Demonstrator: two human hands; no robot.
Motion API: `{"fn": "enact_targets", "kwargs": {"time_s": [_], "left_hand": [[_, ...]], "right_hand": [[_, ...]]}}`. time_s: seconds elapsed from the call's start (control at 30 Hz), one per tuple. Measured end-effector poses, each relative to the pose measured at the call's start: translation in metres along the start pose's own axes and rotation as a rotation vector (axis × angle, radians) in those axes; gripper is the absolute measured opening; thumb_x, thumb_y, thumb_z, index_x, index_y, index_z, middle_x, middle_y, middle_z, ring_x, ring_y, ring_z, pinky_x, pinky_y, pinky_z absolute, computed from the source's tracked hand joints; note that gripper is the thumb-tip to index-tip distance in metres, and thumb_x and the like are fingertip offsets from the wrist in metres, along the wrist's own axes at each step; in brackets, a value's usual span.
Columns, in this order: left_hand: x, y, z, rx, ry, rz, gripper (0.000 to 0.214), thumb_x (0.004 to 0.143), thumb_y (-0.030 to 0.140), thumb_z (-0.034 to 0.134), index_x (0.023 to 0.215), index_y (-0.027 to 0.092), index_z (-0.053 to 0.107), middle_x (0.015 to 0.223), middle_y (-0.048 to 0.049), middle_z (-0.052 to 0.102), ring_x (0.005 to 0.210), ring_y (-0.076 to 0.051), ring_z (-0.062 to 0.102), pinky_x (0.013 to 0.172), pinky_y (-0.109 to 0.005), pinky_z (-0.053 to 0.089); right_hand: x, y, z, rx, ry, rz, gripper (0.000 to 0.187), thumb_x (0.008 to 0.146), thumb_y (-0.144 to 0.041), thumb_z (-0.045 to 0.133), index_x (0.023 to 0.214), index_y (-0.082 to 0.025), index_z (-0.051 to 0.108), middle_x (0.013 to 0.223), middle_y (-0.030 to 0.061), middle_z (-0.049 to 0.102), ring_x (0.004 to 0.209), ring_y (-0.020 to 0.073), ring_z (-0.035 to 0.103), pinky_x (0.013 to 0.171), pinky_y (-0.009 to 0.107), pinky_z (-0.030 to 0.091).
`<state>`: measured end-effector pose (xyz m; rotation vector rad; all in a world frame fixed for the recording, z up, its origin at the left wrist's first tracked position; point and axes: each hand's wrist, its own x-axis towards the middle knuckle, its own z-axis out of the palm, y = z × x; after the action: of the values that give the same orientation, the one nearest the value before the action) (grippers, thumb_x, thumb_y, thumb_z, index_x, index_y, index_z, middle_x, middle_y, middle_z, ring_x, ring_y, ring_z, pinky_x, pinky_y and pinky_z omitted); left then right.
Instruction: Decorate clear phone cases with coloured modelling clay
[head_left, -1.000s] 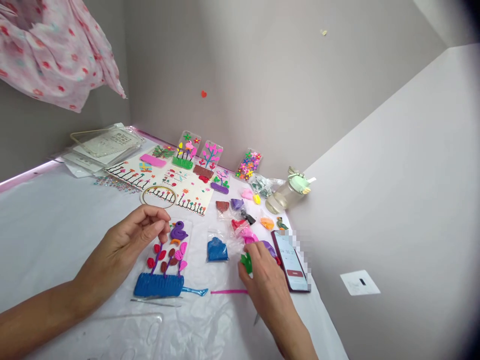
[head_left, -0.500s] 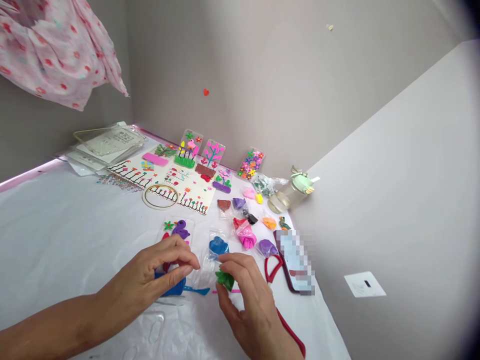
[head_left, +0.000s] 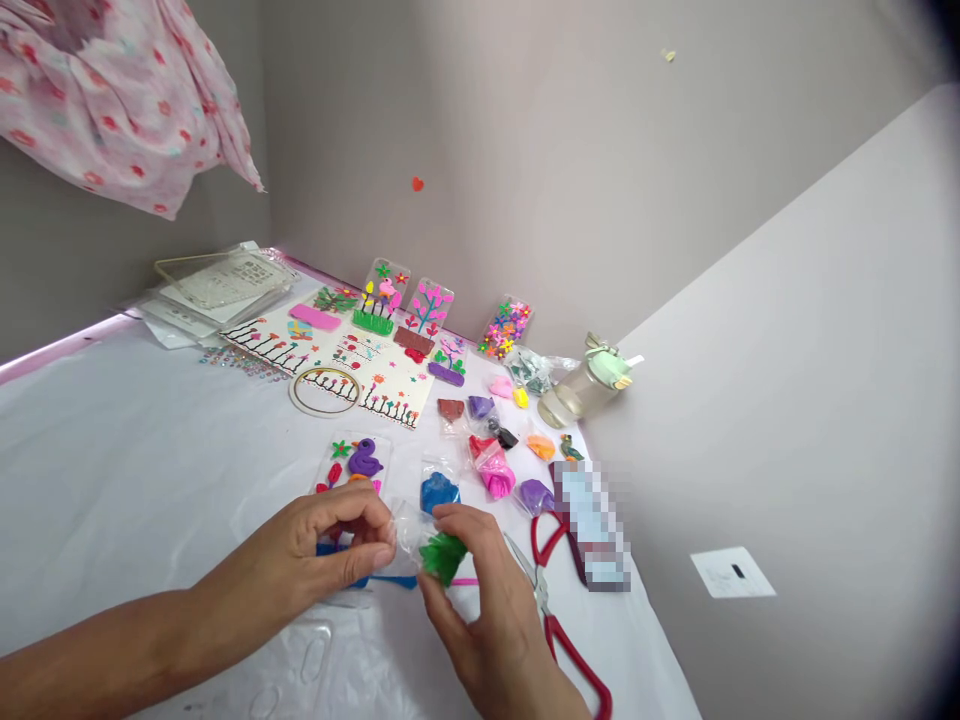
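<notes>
White-covered table (head_left: 112,450) carried clay-decorated cards (head_left: 409,305) at far edge, bagged clay lumps (head_left: 491,465) mid-table, red scissors (head_left: 559,610) and bottle (head_left: 585,385) near right edge.

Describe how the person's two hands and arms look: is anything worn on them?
Both are bare. The left hand and its forearm show no sleeve, glove, ring, watch or bracelet. The right hand also wears nothing that can be seen, and its wrist leaves the picture bare. The nails look short and unpainted.

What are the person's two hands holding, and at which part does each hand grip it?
A small clear plastic bag of green clay. The right hand pinches the clay-filled end; the left hand pinches the bag's empty open end.
</notes>
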<state>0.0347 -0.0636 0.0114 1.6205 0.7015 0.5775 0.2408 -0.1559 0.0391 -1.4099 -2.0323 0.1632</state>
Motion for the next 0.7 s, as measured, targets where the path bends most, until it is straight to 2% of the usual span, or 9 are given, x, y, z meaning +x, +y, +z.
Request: {"fn": "enact_targets", "kwargs": {"time_s": [0.07, 0.17, 0.27, 0.4, 0.5, 0.6, 0.7], "left_hand": [[0.0, 0.002, -0.003, -0.026, -0.021, 0.024, 0.02, 0.095, 0.042, 0.059, 0.087, 0.026, 0.068, 0.088, 0.0039, 0.062, 0.087, -0.016, 0.06, 0.08, -0.025, 0.043], [-0.002, 0.001, -0.005, 0.04, -0.051, 0.095, 0.022, 0.1, 0.037, 0.051, 0.104, 0.031, 0.072, 0.1, 0.0024, 0.068, 0.099, -0.018, 0.062, 0.088, -0.026, 0.044], [-0.003, -0.003, -0.004, 0.158, -0.05, 0.179, 0.033, 0.102, 0.029, 0.042, 0.119, 0.034, 0.071, 0.097, 0.0007, 0.069, 0.095, -0.018, 0.062, 0.085, -0.027, 0.045], [-0.002, -0.008, -0.004, 0.288, 0.045, 0.252, 0.027, 0.101, 0.034, 0.051, 0.111, 0.035, 0.076, 0.076, 0.0021, 0.064, 0.081, -0.018, 0.058, 0.083, -0.03, 0.043], [-0.002, -0.007, -0.006, 0.332, 0.132, 0.312, 0.023, 0.099, 0.041, 0.057, 0.107, 0.038, 0.078, 0.076, 0.002, 0.064, 0.085, -0.02, 0.058, 0.086, -0.031, 0.041], [-0.002, -0.004, -0.006, 0.305, 0.207, 0.315, 0.022, 0.096, 0.046, 0.061, 0.108, 0.039, 0.078, 0.084, 0.0013, 0.063, 0.088, -0.02, 0.058, 0.082, -0.03, 0.043], [-0.002, -0.005, -0.005, 0.289, 0.207, 0.29, 0.019, 0.093, 0.047, 0.065, 0.107, 0.042, 0.078, 0.108, 0.0009, 0.065, 0.104, -0.022, 0.058, 0.091, -0.031, 0.045]], "right_hand": [[0.0, 0.0, 0.0, 0.012, 0.013, 0.06, 0.034, 0.092, -0.01, 0.06, 0.123, -0.021, 0.049, 0.106, 0.0085, 0.066, 0.095, 0.0199, 0.067, 0.082, 0.029, 0.058], [0.001, -0.001, -0.001, 0.043, 0.03, 0.086, 0.027, 0.092, -0.01, 0.058, 0.114, -0.023, 0.052, 0.093, 0.0023, 0.063, 0.08, 0.0162, 0.065, 0.073, 0.026, 0.055], [0.001, -0.005, -0.002, 0.136, -0.001, 0.143, 0.026, 0.092, -0.011, 0.058, 0.113, -0.026, 0.053, 0.091, -0.0006, 0.062, 0.077, 0.014, 0.064, 0.072, 0.024, 0.053], [-0.001, -0.011, -0.002, 0.327, -0.134, 0.385, 0.029, 0.09, -0.02, 0.065, 0.116, -0.028, 0.055, 0.099, 0.0001, 0.065, 0.088, 0.0163, 0.064, 0.081, 0.027, 0.051], [-0.002, -0.012, -0.001, 0.541, -0.203, 0.571, 0.033, 0.089, -0.027, 0.068, 0.12, -0.028, 0.056, 0.108, 0.0022, 0.065, 0.099, 0.019, 0.061, 0.089, 0.03, 0.048], [0.001, -0.011, 0.0, 0.754, -0.123, 0.659, 0.028, 0.09, -0.031, 0.066, 0.115, -0.027, 0.056, 0.1, 0.0016, 0.063, 0.091, 0.0173, 0.059, 0.081, 0.028, 0.048], [0.005, -0.01, 0.001, 0.893, -0.041, 0.699, 0.026, 0.086, -0.033, 0.071, 0.107, -0.025, 0.058, 0.086, -0.0007, 0.059, 0.077, 0.0143, 0.054, 0.067, 0.024, 0.044]]}}
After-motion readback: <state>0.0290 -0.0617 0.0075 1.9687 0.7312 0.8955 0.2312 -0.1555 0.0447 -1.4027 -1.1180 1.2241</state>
